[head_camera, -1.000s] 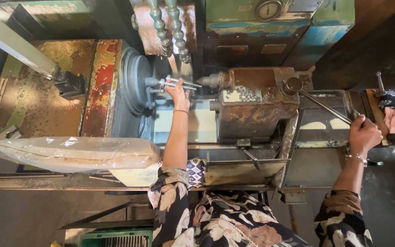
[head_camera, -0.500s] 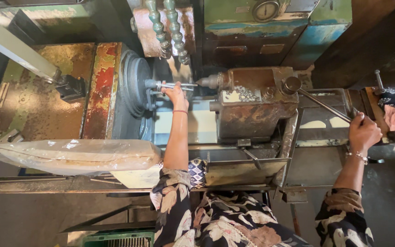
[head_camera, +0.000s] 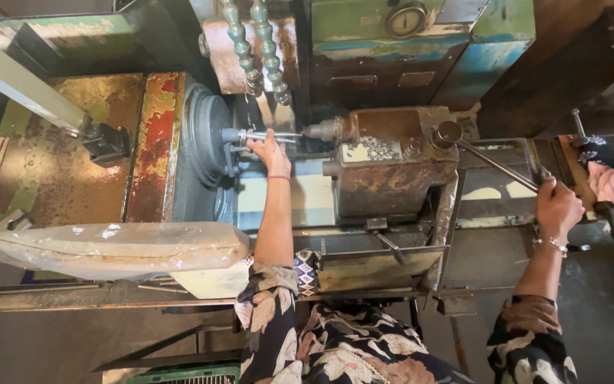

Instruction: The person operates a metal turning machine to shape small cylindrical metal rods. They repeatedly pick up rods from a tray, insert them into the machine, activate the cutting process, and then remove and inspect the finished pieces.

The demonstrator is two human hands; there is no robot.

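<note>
I look down on an old lathe. My left hand (head_camera: 270, 151) reaches forward and holds a thin metal rod (head_camera: 271, 135) that sticks out of the dark round chuck (head_camera: 207, 142). The rod points toward the rusty tailstock block (head_camera: 392, 163) and its tip (head_camera: 319, 131). My right hand (head_camera: 557, 206) grips the end of a long steel lever handle (head_camera: 495, 165) that runs from a hub on the tailstock. Both arms wear floral sleeves.
Two segmented green coolant hoses (head_camera: 254, 46) hang above the chuck. A rusty red and green headstock (head_camera: 108, 149) lies on the left. A clear plastic-wrapped bundle (head_camera: 108, 249) rests on the front rail. Pink and dark cloth (head_camera: 612, 178) sits at the far right.
My left hand has shifted slightly along the rod near the chuck. My right hand stays on the lever.
</note>
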